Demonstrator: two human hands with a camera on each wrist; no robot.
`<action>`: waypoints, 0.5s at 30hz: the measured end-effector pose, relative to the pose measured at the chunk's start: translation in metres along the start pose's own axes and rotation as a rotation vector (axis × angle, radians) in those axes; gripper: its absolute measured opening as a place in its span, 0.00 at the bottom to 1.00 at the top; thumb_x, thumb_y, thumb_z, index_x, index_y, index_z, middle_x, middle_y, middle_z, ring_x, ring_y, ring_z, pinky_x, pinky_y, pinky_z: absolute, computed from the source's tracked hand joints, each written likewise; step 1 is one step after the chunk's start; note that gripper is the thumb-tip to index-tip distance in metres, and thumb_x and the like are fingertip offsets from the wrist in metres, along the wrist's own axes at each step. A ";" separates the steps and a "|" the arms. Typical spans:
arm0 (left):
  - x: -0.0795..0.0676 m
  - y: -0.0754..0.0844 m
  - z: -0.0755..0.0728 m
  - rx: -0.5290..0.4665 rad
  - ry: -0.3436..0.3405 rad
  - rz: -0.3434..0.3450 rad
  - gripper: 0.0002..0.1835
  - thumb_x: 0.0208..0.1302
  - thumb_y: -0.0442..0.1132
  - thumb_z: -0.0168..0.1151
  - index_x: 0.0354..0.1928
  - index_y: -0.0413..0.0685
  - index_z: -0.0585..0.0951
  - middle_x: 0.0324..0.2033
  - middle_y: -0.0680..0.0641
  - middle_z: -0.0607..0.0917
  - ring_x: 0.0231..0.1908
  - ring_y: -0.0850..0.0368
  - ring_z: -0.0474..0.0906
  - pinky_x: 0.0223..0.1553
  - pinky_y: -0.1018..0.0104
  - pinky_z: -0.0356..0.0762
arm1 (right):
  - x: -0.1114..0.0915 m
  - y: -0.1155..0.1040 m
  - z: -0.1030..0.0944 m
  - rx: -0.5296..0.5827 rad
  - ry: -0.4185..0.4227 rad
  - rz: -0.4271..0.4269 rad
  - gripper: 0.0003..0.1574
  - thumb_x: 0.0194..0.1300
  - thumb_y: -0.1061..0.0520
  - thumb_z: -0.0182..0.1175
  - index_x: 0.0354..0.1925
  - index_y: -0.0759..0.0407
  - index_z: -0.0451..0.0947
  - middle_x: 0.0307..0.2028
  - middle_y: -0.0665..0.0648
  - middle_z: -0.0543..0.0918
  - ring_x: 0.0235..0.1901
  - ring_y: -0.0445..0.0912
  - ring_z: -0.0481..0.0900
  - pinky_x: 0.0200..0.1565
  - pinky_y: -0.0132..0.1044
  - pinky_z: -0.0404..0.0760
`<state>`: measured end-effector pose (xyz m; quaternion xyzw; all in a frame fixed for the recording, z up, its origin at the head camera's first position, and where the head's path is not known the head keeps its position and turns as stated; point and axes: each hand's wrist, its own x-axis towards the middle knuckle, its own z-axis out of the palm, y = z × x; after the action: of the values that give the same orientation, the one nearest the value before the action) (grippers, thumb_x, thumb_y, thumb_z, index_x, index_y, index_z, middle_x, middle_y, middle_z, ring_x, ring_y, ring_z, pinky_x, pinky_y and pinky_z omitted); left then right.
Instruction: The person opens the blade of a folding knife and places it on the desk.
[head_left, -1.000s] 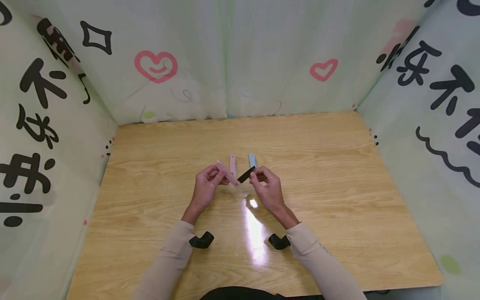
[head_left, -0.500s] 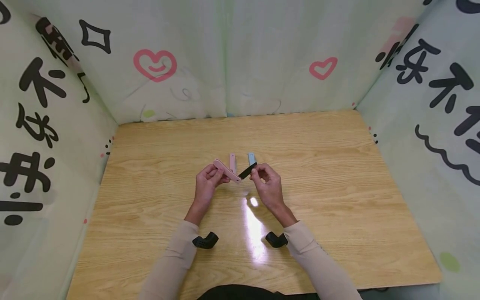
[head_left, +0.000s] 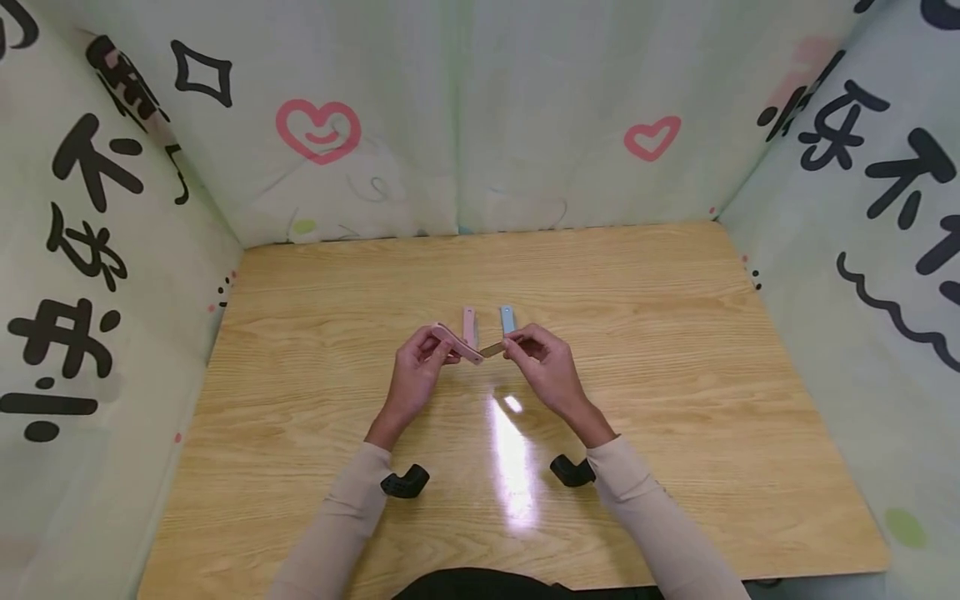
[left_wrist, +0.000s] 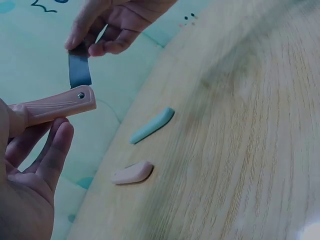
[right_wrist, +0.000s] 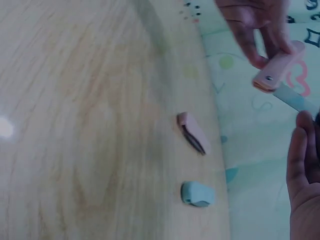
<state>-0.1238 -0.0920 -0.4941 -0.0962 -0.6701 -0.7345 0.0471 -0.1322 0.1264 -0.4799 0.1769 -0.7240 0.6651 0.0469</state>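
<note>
My left hand point(head_left: 417, 372) grips the pink handle point(head_left: 457, 343) of a folding knife, held up over the table. A rivet shows at the handle's end in the left wrist view, where the flat blade point(left_wrist: 80, 68) swings out at an angle. The thumb and fingers of my right hand point(head_left: 546, 367) pinch the blade toward its free end, hiding its tip. Just beyond the hands lie a second pink folding knife point(head_left: 469, 323), folded, and a folded light-blue one point(head_left: 507, 318).
The wooden table point(head_left: 637, 333) runs back to a pale cloth wall point(head_left: 540, 100) with drawn hearts and marks. Similar cloth walls stand at the left and right sides. A bright light reflection point(head_left: 512, 467) lies on the tabletop in front of me.
The blade has swung to a flatter, wider angle from the handle and now looks brownish instead of black. My right hand has turned with it; my left keeps its hold on the handle.
</note>
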 end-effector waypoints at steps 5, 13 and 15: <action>0.000 0.005 -0.002 0.105 0.018 -0.047 0.08 0.78 0.33 0.55 0.50 0.32 0.76 0.44 0.37 0.83 0.45 0.47 0.82 0.46 0.52 0.83 | 0.001 -0.020 -0.001 0.007 -0.031 -0.003 0.03 0.65 0.77 0.62 0.38 0.80 0.81 0.35 0.73 0.82 0.34 0.63 0.84 0.40 0.40 0.85; 0.009 0.019 -0.012 0.329 -0.008 -0.026 0.12 0.77 0.40 0.58 0.56 0.41 0.78 0.36 0.40 0.85 0.29 0.48 0.85 0.33 0.62 0.85 | 0.001 -0.026 -0.007 -0.021 -0.043 -0.005 0.03 0.64 0.77 0.63 0.38 0.80 0.82 0.34 0.74 0.83 0.33 0.65 0.83 0.39 0.39 0.85; 0.010 0.022 -0.013 0.375 -0.027 -0.030 0.11 0.78 0.41 0.58 0.52 0.41 0.80 0.35 0.38 0.85 0.28 0.50 0.85 0.33 0.63 0.84 | 0.000 -0.026 -0.009 -0.031 -0.045 -0.015 0.04 0.64 0.77 0.63 0.38 0.80 0.82 0.33 0.74 0.83 0.33 0.65 0.83 0.38 0.38 0.85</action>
<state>-0.1303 -0.1061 -0.4719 -0.0855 -0.7971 -0.5961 0.0440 -0.1254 0.1334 -0.4544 0.1964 -0.7337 0.6494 0.0381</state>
